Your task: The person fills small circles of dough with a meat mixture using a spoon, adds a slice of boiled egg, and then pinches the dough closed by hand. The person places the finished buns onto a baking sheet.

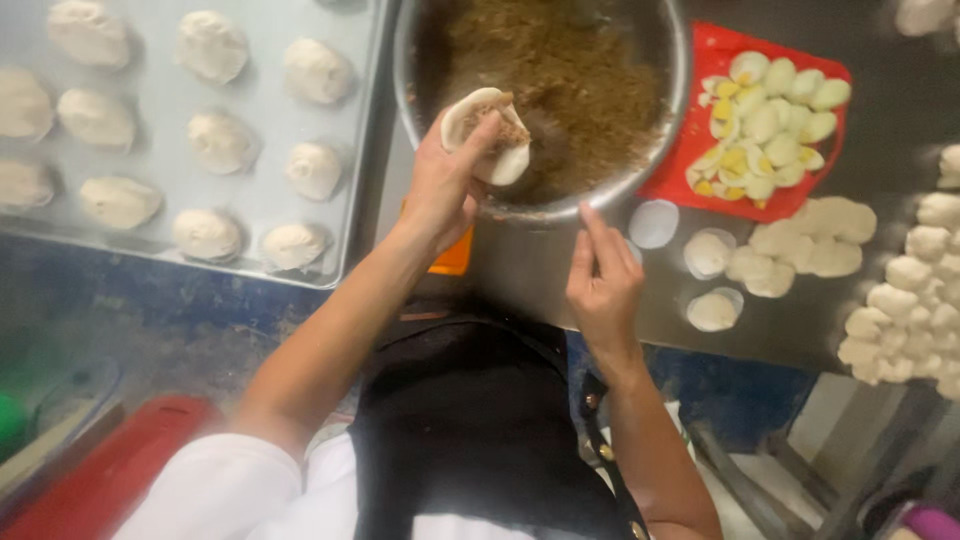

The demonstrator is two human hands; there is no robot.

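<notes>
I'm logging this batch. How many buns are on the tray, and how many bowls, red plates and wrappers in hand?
Buns on the tray: 11
Bowl: 1
Red plate: 1
Filled wrapper in the left hand: 1
Total: 14

One camera is sitting on the person's head, looking steeply down. It is hanging close over the table point(560, 270) edge.
</notes>
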